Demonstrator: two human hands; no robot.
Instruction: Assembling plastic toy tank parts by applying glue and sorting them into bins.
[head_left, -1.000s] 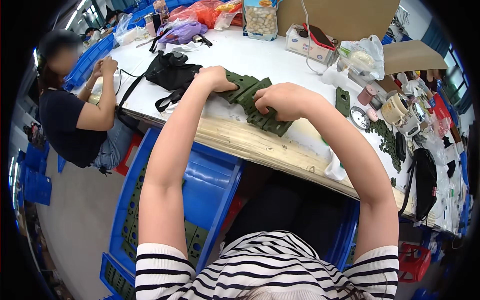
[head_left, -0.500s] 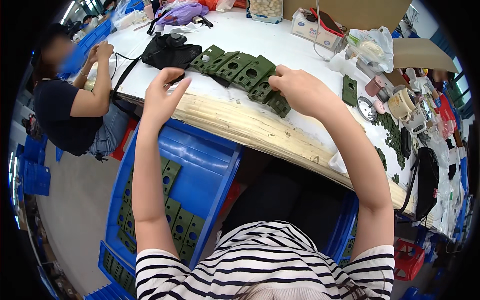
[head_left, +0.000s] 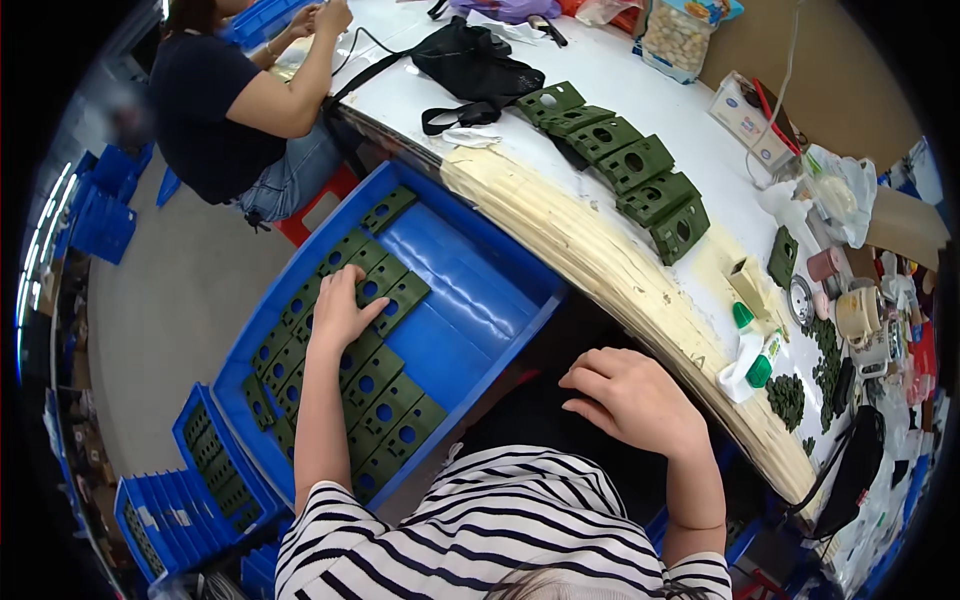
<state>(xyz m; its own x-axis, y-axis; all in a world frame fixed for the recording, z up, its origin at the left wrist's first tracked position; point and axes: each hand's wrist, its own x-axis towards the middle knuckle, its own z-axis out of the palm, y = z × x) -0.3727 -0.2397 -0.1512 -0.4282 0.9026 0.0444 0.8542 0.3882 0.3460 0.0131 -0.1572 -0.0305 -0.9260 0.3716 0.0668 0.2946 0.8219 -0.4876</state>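
The green perforated plates (head_left: 375, 385) lie in overlapping rows inside the blue plastic crate (head_left: 470, 300), which sits on the floor at about 9 o'clock from the person's striped shirt (head_left: 480, 540). The left hand (head_left: 343, 305) rests palm down on the upper end of those rows, fingers spread and lightly curled over one plate (whether it actually grips the plate cannot be told). The right hand (head_left: 630, 400) hangs over the lap at 3 o'clock from the crate, fingers loosely curled, holding nothing.

At 1 o'clock from the crate, a second row of green plates (head_left: 625, 160) lies fanned on the white table (head_left: 640, 90), near its worn wooden edge (head_left: 600, 260). A black bag (head_left: 475, 65) sits at 11 o'clock from that row. Small white bottles with green caps (head_left: 750, 355) stand at the table edge, at 2 o'clock from the right hand. A co-worker in a dark top (head_left: 215, 110) sits at 11 o'clock from the crate. More blue crates (head_left: 190, 500) are stacked at 7 o'clock.
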